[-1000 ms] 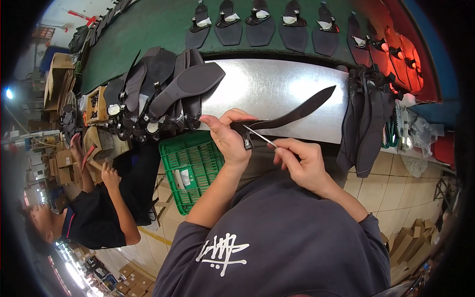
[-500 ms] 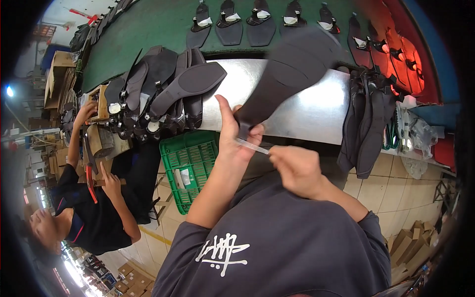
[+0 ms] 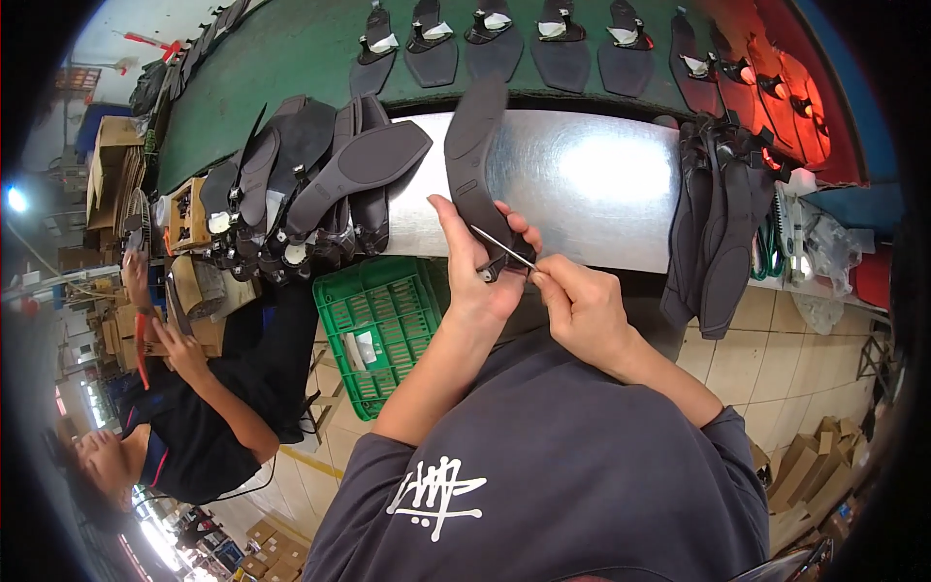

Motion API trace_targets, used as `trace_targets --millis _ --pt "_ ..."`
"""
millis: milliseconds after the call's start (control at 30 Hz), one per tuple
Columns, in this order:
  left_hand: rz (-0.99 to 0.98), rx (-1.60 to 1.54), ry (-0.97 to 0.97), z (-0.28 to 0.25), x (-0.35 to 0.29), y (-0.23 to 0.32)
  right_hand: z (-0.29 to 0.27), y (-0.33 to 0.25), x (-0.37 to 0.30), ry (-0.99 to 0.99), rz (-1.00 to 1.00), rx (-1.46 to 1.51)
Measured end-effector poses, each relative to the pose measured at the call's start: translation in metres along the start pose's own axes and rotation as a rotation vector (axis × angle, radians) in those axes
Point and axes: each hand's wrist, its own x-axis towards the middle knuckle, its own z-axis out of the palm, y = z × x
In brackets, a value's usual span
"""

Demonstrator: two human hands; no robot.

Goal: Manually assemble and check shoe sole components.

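My left hand point(image 3: 477, 291) is closed around the heel end of a dark sandal point(image 3: 475, 145), its thumb standing out to one side. The toe points away from me, over a shiny metal plate point(image 3: 582, 223), and the outsole faces up. A small shiny fitting shows beside my left palm. In a pinch, my right hand point(image 3: 587, 306) grips a thin, pale stick-like tool point(image 3: 499, 242), which lies across the sandal's heel end. The tool's exact kind cannot be made out. More dark sandals point(image 3: 359, 170) are heaped left of the plate.
Several sandals point(image 3: 560, 48) stand in a row on a green belt point(image 3: 320, 58), some under red light. Others point(image 3: 718, 242) overhang the plate's right end. A green crate point(image 3: 388, 330) sits below left. A co-worker point(image 3: 204, 427) is at the left; cartons point(image 3: 815, 461) lie lower right.
The sandal has turned, its toe swinging left and its outsole now narrower to view. The tool has tilted steeper across the heel end. Sandals on the belt have shifted left.
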Motion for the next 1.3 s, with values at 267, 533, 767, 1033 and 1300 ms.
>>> trace_targets --millis 267,533,767,1033,1300 --pt "-0.05 0.122 -0.032 0.004 0.003 0.004 -0.003 -0.009 -0.004 -0.115 0.007 0.132" --pt "-0.163 0.14 0.029 0.008 0.0 0.015 -0.02 -0.002 0.003 -0.039 0.11 0.269" --pt "-0.043 0.562 -0.105 -0.003 -0.014 -0.001 -0.018 -0.008 0.019 -0.086 0.057 0.342" --pt "0.12 0.483 0.03 0.016 -0.009 -0.018 -0.001 0.006 0.023 0.092 -0.129 0.264" --pt "0.233 0.617 0.092 -0.001 -0.004 0.0 -0.006 -0.004 0.032 -0.014 -0.211 0.193"
